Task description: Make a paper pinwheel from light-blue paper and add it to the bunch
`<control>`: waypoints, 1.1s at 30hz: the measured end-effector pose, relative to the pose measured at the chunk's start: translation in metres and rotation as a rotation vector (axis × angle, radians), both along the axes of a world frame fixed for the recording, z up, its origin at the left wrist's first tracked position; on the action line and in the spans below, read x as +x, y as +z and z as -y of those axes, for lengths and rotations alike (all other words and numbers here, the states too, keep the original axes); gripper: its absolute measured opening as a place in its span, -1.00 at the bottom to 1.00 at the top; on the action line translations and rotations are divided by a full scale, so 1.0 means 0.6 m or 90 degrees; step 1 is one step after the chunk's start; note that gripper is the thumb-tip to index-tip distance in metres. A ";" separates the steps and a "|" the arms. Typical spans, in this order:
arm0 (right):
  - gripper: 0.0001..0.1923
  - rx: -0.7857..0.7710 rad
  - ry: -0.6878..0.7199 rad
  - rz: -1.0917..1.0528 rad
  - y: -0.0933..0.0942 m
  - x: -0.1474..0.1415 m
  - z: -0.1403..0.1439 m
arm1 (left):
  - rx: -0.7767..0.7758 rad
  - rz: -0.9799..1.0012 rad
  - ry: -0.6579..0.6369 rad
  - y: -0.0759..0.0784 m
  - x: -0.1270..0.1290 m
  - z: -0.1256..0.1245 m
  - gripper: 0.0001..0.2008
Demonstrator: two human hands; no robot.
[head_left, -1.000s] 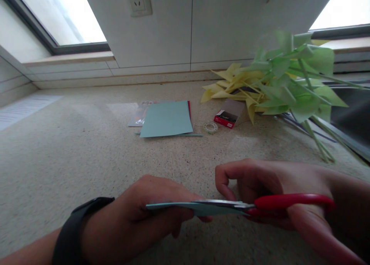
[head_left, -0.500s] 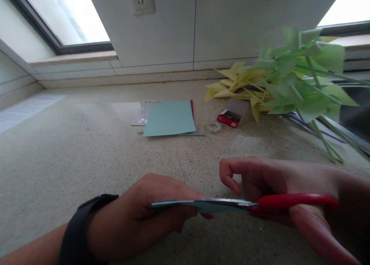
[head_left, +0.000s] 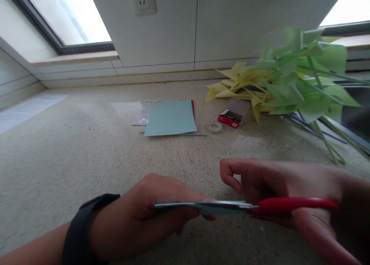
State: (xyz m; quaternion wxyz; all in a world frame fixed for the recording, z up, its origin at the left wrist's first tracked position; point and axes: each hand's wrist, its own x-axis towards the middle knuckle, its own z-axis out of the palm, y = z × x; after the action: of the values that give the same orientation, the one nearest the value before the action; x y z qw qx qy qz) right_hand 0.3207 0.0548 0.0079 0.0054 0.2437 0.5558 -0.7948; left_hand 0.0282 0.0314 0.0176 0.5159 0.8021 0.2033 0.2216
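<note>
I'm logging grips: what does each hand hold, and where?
Left hand: pale blue paper, near its left end. Right hand: scissors, by the red handles.

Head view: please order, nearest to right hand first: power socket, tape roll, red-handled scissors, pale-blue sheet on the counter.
1. Red-handled scissors: in the right hand.
2. Tape roll: ahead, to the left.
3. Pale-blue sheet: farther left.
4. Power socket: on the wall.

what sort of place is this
Probably a kitchen: there's a speckled counter, a wall socket above it, and what looks like a sink at the right edge.
</note>
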 end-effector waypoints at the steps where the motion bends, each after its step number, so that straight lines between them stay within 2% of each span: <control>1: -0.19 0.012 -0.004 0.016 0.002 -0.002 0.001 | -0.002 0.011 -0.005 0.001 0.001 0.000 -0.74; 7: -0.15 0.070 0.024 0.015 0.005 0.000 0.003 | 0.017 0.037 -0.014 0.004 0.007 0.005 -0.72; 12: -0.29 0.092 0.026 -0.026 0.006 0.000 0.005 | 0.056 0.035 -0.018 0.000 0.008 0.009 -0.68; 17: -0.37 0.056 0.033 -0.087 0.020 -0.021 0.002 | 0.059 0.071 -0.017 -0.006 0.013 0.012 -0.67; 22: -0.40 0.013 0.057 -0.040 0.035 -0.025 0.002 | 0.056 0.086 -0.024 -0.007 0.015 0.011 -0.65; 27: -0.41 0.102 0.006 -0.022 0.038 -0.021 0.000 | 0.077 0.090 -0.019 -0.007 0.012 0.012 -0.69; 30: -0.36 0.095 0.008 0.012 0.037 -0.022 0.000 | 0.077 0.074 -0.022 -0.009 0.011 0.012 -0.71; 33: -0.22 0.054 0.003 0.072 0.036 -0.024 0.002 | 0.082 0.054 -0.023 -0.012 0.010 0.012 -0.70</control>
State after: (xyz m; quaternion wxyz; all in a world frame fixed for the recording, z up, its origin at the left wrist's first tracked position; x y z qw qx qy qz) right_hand 0.3064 0.0535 0.0295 0.0279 0.2869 0.5884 -0.7554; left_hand 0.0341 0.0244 0.0107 0.4755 0.8270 0.1518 0.2588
